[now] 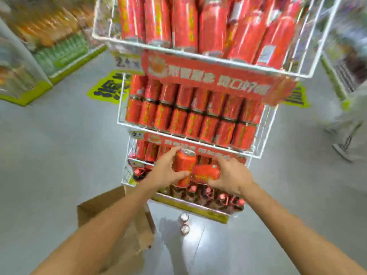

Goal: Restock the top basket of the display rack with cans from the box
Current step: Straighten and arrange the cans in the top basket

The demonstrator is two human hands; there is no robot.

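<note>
left: our left hand [165, 172] curls round an upright red can [183, 163] | right: our right hand [231, 178] clasps a sideways red can [206, 172], touching the first | place: low before the display rack [119, 108], well below its can-filled top basket [198, 54] | floor: cardboard box [119, 215] lower left, two loose cans [184, 228] beside it

Bare forearms [123, 215], bare left hand [165, 172], right hand [233, 178]
</note>
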